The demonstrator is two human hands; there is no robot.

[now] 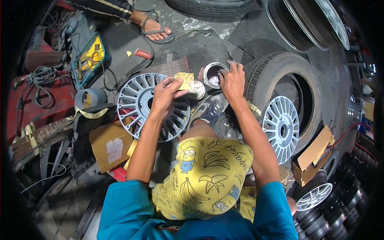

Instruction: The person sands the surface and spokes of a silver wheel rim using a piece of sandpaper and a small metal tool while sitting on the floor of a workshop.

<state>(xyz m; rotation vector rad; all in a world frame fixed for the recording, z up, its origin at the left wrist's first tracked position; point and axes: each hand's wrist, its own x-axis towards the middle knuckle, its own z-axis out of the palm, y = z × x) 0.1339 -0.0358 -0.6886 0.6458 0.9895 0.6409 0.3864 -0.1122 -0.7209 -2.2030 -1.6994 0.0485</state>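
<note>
My left hand (168,94) pinches a square piece of yellow sandpaper (185,80) above the right part of a grey spoked wheel face (134,90). A round metal lid (197,93) lies just beyond that hand, partly under the paper. My right hand (233,82) is at the right rim of an open metal can (213,80) with white material inside, its fingers apart and curved, some tips hidden. Right of that arm, a second spoked wheel face (273,136) leans by a large tyre (254,74).
Another person's sandalled foot (156,30) is at the top left. A teal basket (76,70) and red machinery (24,104) are at left. Wheel rims (288,24) stand top right; more rims (314,202) lie bottom right beside an open cardboard box (312,152). Cardboard (104,148) lies left.
</note>
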